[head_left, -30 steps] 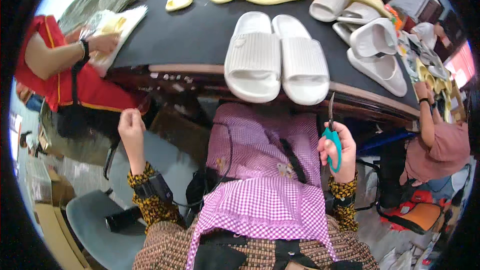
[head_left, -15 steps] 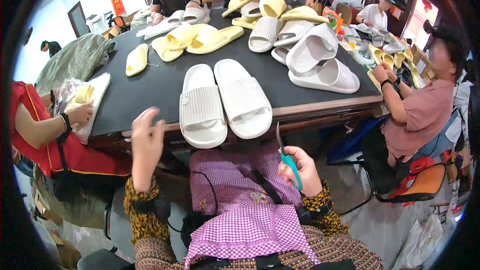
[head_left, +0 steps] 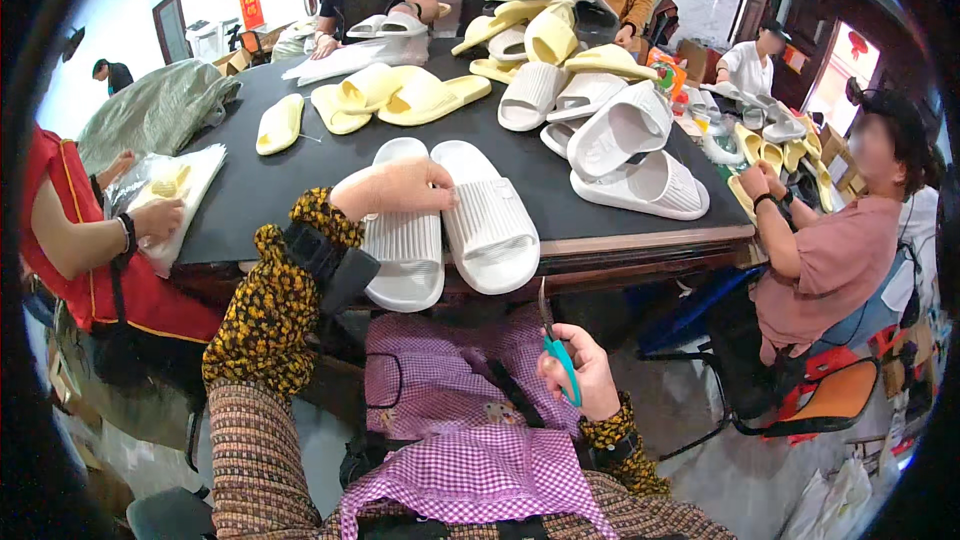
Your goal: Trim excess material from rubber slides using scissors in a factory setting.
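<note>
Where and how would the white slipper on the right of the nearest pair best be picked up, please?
Probably grip the slipper by its open toe, from the near side, pinching above and below: it appears to overhang the table edge.

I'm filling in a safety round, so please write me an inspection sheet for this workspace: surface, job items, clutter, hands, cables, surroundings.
Surface: dark tabletop with a lighter front edge.
Job items: pair of white slippers, near ends reaching past that edge; teal-handled scissors.
Clutter: heap of slippers, yellow and pale, farther back.
Hands: left hand over the white pair, exact contact unclear; right hand holding the scissors, blades toward the table.
Cables: dark cable looping over the purple checked apron.
Surroundings: co-workers around the table; orange-seated chair at right.
</note>
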{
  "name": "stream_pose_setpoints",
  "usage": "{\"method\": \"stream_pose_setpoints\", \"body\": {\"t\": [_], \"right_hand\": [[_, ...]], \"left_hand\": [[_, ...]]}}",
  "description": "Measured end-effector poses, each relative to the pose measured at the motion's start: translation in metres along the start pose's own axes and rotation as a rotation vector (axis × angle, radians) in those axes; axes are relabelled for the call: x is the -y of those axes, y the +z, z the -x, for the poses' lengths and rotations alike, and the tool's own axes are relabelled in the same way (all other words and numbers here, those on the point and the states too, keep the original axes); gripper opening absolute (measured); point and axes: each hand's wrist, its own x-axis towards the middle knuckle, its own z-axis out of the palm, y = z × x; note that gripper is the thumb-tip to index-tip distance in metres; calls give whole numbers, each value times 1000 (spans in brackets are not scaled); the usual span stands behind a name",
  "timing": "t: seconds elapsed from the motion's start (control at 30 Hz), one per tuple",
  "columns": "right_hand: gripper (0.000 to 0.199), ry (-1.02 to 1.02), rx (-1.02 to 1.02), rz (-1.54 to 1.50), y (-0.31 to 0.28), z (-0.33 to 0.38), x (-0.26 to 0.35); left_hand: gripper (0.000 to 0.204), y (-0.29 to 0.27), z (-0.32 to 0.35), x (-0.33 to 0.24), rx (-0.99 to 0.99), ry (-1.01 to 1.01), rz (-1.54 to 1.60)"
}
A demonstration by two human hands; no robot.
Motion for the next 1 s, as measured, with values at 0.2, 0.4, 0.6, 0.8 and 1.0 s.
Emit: {"method": "stream_pose_setpoints", "body": {"t": [0.2, 0.4, 0.6, 0.8, 1.0], "right_hand": [[49, -57, 2, 6, 3, -1, 6], [40, -172, 6, 35, 8, 3, 18], [51, -298, -27, 37, 16, 7, 29], [51, -353, 11, 291, 23, 1, 25], [51, -362, 22, 563, 22, -2, 21]], "left_hand": [[33, 8, 28, -23, -120, -124, -51], [32, 24, 73, -38, -400, -187, 618], [46, 71, 109, -76, -654, 22, 1126], [50, 107, 122, -93, -934, -11, 1144], [50, 118, 140, -93, -977, -49, 1027]]}}
